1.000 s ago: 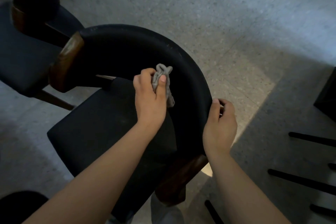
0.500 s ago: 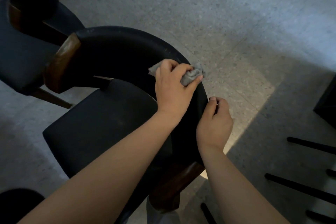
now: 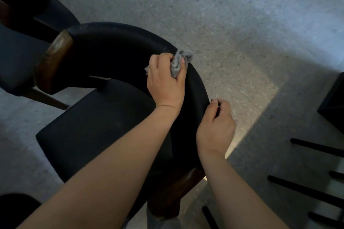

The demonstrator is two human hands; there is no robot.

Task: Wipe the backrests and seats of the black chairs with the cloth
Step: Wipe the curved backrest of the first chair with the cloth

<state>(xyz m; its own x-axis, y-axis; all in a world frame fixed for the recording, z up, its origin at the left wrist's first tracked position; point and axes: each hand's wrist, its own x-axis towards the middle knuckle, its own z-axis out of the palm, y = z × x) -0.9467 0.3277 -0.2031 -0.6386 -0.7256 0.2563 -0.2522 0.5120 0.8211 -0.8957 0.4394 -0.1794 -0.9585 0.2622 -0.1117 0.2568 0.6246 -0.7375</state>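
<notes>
**Head view: step in hand**

Judged from the pose, the current step is a wipe along the top rim of the curved backrest [image 3: 115,46] of the nearest black chair. The cloth [image 3: 176,65] is bunched on that rim, toward the right part of the curve.

Recommended practice for this pass:
1. The cloth is wadded, so only a small patch touches the padding. Spreading it flatter would probably cover the rim in fewer strokes.
2. Follow the curve from one wooden arm end [image 3: 54,61] to the other, overlapping strokes, then work the inner face.
3. Brace the chair against the push so that it does not slide on the floor [image 3: 242,24].
4. The seat [image 3: 96,122] appears not yet reached by the cloth, so it should come after the backrest.

**Head view: hands**

- Left hand [image 3: 165,82]: the fingers are curled round the cloth with the thumb over it. The hand pinches the wad and presses it onto the rim.
- Right hand [image 3: 216,126]: it lies just beside the outer edge of the backrest, nearer the person. The fingers are curled and the thumb tip touches the rim. It cannot be told whether the fingers hook the outer face.

A second chair [image 3: 16,57] stands at upper left, just beside the first, and no hand touches it.
</notes>
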